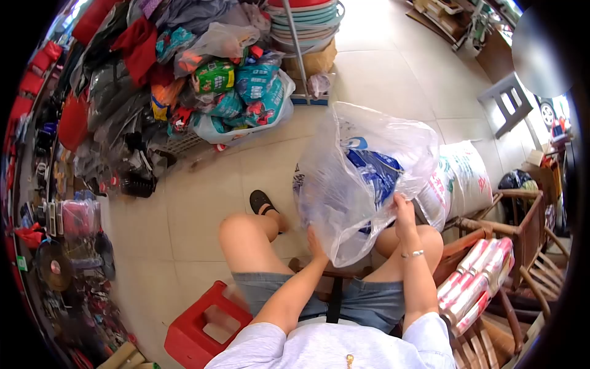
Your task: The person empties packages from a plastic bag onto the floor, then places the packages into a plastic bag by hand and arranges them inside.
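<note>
A large clear plastic bag (326, 178) stands between my knees, its wide mouth facing up. Inside it lie dark blue packages (376, 172) with white print. My right hand (404, 212), with a bracelet at the wrist, grips the bag's rim on the right side. Against the near left side of the bag rests my left hand (316, 243); its fingers are mostly hidden behind the plastic, so their closure does not show.
White woven sacks (464, 181) stand right of the bag. A red stool (206, 323) is at my left. Wooden chairs (516, 215) and wrapped rolls (473, 286) are on the right. Piled bagged goods (239, 92) and stacked basins (304, 27) lie ahead.
</note>
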A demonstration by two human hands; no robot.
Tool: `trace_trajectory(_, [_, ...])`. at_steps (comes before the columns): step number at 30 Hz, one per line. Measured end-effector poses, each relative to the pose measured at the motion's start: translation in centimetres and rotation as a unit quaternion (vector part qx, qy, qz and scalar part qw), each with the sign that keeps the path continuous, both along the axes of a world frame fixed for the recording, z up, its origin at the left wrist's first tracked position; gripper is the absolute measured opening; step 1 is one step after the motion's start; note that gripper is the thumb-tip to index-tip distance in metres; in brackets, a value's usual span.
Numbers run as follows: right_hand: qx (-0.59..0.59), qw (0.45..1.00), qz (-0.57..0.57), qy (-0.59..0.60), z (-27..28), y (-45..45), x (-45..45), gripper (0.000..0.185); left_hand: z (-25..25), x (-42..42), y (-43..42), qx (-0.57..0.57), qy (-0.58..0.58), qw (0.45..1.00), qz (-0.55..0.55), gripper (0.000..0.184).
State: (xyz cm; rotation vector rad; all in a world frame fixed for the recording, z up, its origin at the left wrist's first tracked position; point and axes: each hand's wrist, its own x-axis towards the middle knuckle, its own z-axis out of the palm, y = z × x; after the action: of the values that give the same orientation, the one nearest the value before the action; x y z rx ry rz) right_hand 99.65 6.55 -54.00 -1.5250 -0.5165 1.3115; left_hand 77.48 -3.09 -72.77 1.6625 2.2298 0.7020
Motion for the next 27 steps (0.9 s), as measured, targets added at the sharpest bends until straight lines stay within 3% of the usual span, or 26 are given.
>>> trace_trajectory(2, [0.040, 0.998, 0.022, -0.041, 2.7, 1.0, -0.4, 0.016, -3.5, -0.3, 0.1, 0.088, 0.034, 0.994, 0.053, 0.090])
trace_trajectory(4, [0.033, 0.998, 0.025, -0.037, 3.7, 0.8, 0.1, 0.015, -2.4, -1.1, 0.5, 0.129, 0.049, 0.986, 0.089, 0.087])
trace_trajectory(5, [0.023, 0.999, 0.041, -0.017, 2.9, 0.2, 1.6, 0.014, 2.8, -1.6, 2.4, 0.027, -0.097, 0.986, 0.132, 0.081])
trace_trajectory(6, [0.032, 0.999, -0.016, -0.003, 3.7, -0.2, 1.7, 0.011, 6.4, -2.2, 4.2, -0.071, -0.242, 0.952, 0.172, 0.075])
trace_trajectory(7, [0.015, 0.999, -0.034, 0.016, 5.1, -0.8, 1.9, 0.017, 7.1, -2.9, 5.4, -0.071, -0.246, 0.949, 0.185, 0.075])
trace_trajectory(8, [-0.026, 0.995, -0.098, 0.012, 6.3, -1.5, 1.5, 0.020, 7.3, -3.9, 5.9, -0.084, -0.264, 0.935, 0.221, 0.058])
trace_trajectory(9, [-0.022, 0.997, -0.080, -0.003, 6.8, -2.3, 1.9, 0.020, 7.5, -4.6, 6.4, -0.095, -0.281, 0.920, 0.254, 0.041])
trace_trajectory(10, [-0.015, 0.998, -0.064, -0.017, 7.3, -2.8, 2.5, 0.021, 7.0, -4.9, 6.6, -0.091, -0.284, 0.918, 0.263, 0.041])
trace_trajectory(12, [0.010, 0.998, -0.063, -0.024, 7.6, -2.9, 1.6, 0.021, 6.1, -6.2, 6.5, -0.081, -0.256, 0.956, 0.115, 0.016])
trace_trajectory(15, [0.042, 0.996, -0.071, -0.020, 8.6, -3.0, 0.8, 0.021, 6.4, -6.8, 7.1, -0.009, -0.267, 0.954, 0.136, 0.005])
trace_trajectory(19, [0.155, 0.982, 0.067, 0.088, 11.4, -0.3, 2.5, 0.016, 11.9, -9.1, 8.7, -0.031, -0.287, 0.949, 0.129, 0.009])
trace_trajectory(21, [0.143, 0.981, 0.037, 0.129, 13.5, 2.1, 2.4, 0.020, 16.3, -9.4, 10.0, 0.029, -0.367, 0.924, 0.105, 0.016])
trace_trajectory(23, [0.097, 0.986, -0.090, 0.096, 16.7, 5.6, -0.4, 0.019, 16.8, -10.7, 11.6, -0.003, -0.383, 0.919, 0.094, 0.018])
trace_trajectory(25, [0.115, 0.982, -0.032, 0.145, 16.6, 11.0, -0.9, 0.019, 16.7, -12.0, 14.7, -0.031, -0.361, 0.929, 0.073, 0.020])
trace_trajectory(26, [0.163, 0.966, 0.048, 0.193, 14.4, 14.3, 0.3, 0.022, 16.5, -12.6, 16.8, -0.032, -0.323, 0.943, 0.066, 0.019])
trace_trajectory(27, [0.212, 0.939, 0.126, 0.238, 11.4, 17.6, 1.5, 0.024, 15.7, -13.1, 19.3, -0.052, -0.357, 0.930, 0.076, 0.015])
